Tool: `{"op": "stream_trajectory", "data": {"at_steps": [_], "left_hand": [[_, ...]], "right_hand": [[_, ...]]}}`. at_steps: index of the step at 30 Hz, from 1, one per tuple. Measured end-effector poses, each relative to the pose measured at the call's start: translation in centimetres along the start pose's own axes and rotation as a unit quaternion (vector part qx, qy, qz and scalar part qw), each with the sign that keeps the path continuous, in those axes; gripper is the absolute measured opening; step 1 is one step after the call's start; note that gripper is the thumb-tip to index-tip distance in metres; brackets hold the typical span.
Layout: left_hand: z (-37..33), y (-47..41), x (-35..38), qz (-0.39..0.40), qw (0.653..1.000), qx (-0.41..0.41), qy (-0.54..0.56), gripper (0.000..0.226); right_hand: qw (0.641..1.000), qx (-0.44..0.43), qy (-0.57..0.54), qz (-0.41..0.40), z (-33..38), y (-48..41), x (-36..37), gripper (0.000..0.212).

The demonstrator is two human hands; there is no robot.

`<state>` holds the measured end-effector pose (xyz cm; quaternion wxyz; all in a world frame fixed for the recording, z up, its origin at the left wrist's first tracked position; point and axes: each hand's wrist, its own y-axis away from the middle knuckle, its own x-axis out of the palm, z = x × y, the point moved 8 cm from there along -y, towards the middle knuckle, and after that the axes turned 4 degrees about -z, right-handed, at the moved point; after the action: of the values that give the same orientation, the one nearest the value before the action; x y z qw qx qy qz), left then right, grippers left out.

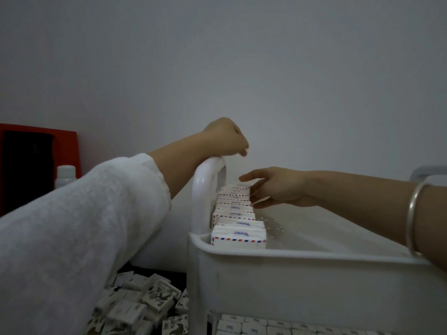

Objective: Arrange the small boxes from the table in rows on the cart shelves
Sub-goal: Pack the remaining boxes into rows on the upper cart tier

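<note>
Touching far end of box row [235, 215] on top shelf [314, 255] with your right hand [278, 187], fingers straight. Your left hand [225, 137] hangs over cart handle [208, 174], fingers curled; whether it holds anything, cannot tell. Loose boxes [140, 302] heaped below-left.

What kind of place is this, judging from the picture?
Probably a plain room used for sorting stock: a white cart holds a row of small boxes, more boxes lie heaped below left, and the wall is bare.

Dim plain grey wall [266, 68], red panel [40, 132] left.
</note>
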<state>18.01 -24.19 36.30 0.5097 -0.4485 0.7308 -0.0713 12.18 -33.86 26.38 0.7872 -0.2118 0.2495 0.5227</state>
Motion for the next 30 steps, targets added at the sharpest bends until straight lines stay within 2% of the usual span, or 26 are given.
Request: {"op": "stream_trajectory", "data": {"at_steps": [2, 4, 8, 12, 13, 15, 17, 19, 21, 22, 26, 28, 30], "left_hand": [[1.6, 1.0, -2.0, -0.105, 0.984, -0.034, 0.142, 0.022], [3.5, 2.6, -2.9, -0.167, 0.963, -0.052, 0.205, 0.030], [6.8, 5.7, -3.8, -0.210, 0.951, -0.063, 0.219, 0.033], [9.6, 9.2, -5.7, -0.238, 0.952, -0.053, 0.186, 0.034], [10.2, 10.4, -6.0, -0.238, 0.953, -0.046, 0.180, 0.035], [11.4, 13.1, -6.2, -0.218, 0.958, -0.035, 0.181, 0.038], [13.0, 16.3, -5.8, -0.179, 0.966, -0.027, 0.184, 0.039], [15.3, 19.9, -5.1, -0.138, 0.973, -0.050, 0.177, 0.037], [18.0, 23.4, -4.1, -0.097, 0.980, -0.093, 0.148, 0.032], [19.3, 25.2, -3.7, -0.083, 0.982, -0.108, 0.131, 0.031], [23.2, 31.9, -3.8, -0.043, 0.989, -0.121, 0.074, 0.034], [25.3, 34.5, -4.7, -0.027, 0.993, -0.118, 0.013, 0.036], [27.3, 36.7, -5.7, -0.031, 0.991, -0.122, -0.036, 0.037]], "right_hand": [[1.000, 0.005, -0.001, 0.000, -0.1, 0.1, 0.0, 0.047], [0.998, 0.006, 0.060, -0.010, -0.3, 0.3, 0.2, 0.048], [0.976, -0.012, 0.217, -0.032, 0.8, 1.5, 0.8, 0.073], [0.939, -0.046, 0.331, -0.074, 3.0, 3.6, -0.3, 0.075], [0.928, -0.058, 0.359, -0.083, 3.7, 4.2, -0.6, 0.072], [0.935, -0.075, 0.330, -0.104, 5.3, 6.1, -1.0, 0.059], [0.929, -0.115, 0.321, -0.147, 7.3, 8.2, -0.9, 0.035], [0.865, -0.152, 0.404, -0.255, 9.6, 11.2, -0.9, 0.011], [0.787, -0.204, 0.451, -0.367, 11.3, 14.9, 0.2, 0.014], [0.773, -0.229, 0.439, -0.397, 11.7, 16.6, 1.0, 0.017], [0.782, -0.361, 0.321, -0.395, 12.2, 21.9, 6.7, 0.020], [0.791, -0.410, 0.283, -0.354, 11.8, 23.3, 10.9, 0.017], [0.813, -0.416, 0.282, -0.294, 10.3, 22.6, 15.8, 0.017]]}}
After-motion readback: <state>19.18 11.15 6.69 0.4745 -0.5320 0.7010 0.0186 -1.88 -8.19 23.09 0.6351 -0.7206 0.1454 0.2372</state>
